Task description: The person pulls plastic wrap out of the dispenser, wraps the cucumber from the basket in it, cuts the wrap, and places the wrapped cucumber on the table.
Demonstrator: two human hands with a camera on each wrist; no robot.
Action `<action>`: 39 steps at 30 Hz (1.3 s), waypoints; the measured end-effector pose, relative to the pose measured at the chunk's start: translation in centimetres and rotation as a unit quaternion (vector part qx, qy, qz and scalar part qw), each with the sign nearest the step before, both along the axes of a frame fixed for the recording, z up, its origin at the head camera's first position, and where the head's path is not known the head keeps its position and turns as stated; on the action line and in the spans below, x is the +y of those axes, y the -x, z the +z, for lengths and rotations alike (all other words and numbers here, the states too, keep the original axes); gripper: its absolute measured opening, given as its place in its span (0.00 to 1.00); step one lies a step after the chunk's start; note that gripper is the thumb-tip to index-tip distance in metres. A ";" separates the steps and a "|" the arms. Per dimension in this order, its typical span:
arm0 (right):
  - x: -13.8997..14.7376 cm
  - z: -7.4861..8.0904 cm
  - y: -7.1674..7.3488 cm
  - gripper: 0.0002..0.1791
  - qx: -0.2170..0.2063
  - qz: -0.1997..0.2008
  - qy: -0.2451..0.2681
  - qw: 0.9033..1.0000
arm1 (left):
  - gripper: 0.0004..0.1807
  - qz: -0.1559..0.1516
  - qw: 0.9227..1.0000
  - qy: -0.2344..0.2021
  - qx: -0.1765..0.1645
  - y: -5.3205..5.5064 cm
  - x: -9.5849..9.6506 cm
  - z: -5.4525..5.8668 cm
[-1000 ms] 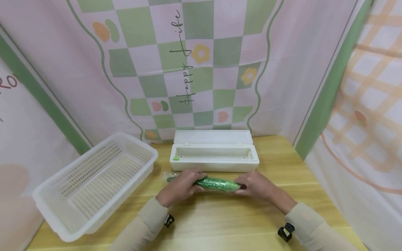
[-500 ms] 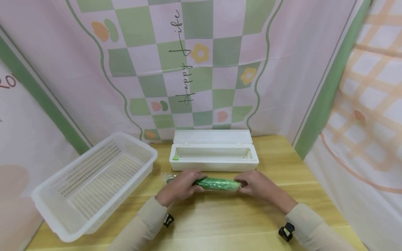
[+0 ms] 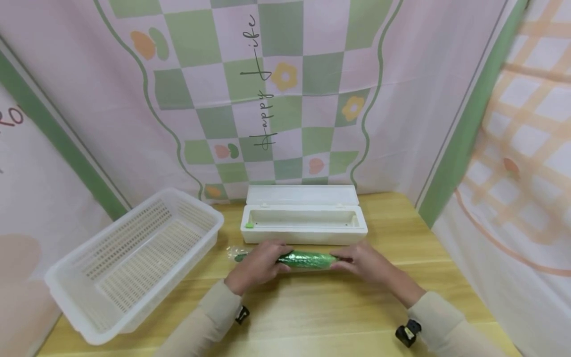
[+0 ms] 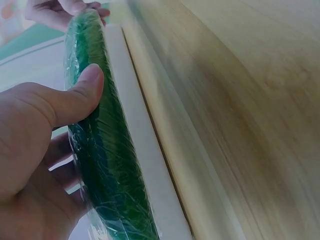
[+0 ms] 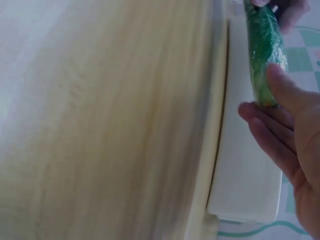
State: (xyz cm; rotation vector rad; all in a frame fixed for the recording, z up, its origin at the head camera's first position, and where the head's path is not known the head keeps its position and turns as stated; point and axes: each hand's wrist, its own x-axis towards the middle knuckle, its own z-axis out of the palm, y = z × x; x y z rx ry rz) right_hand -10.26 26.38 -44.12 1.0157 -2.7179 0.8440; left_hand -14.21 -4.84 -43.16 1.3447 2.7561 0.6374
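A green cucumber wrapped in clear plastic film lies crosswise between both hands, in front of the white box. My left hand grips it left of its middle; in the left wrist view the thumb lies along the film and the fingers curl beneath. Loose film sticks out past the cucumber's left end. My right hand pinches the paler right end between thumb and fingers, as the right wrist view shows. The film sits tight and wrinkled on the skin.
Just behind the hands stands a long white box with its lid raised and a small green piece at its left. A white slotted basket stands at the left of the wooden table. Printed curtains surround the table.
The right fingers have shifted from the tip of the cucumber onto its right end. The cucumber has moved very slightly left, and the left hand keeps its grip.
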 end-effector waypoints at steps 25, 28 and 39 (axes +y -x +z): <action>-3.6 0.7 -0.6 0.21 0.067 -0.019 -0.125 0.990 | 0.29 -0.004 0.996 0.067 0.058 -0.5 1.7 -0.4; -2.8 0.5 -0.8 0.22 0.070 -0.021 -0.123 0.990 | 0.30 -0.003 0.996 0.071 0.051 0.1 0.4 -0.5; 0.0 0.4 -1.0 0.24 0.006 -0.038 -0.101 0.994 | 0.33 -0.035 0.977 -0.047 0.206 1.3 -5.0 -1.0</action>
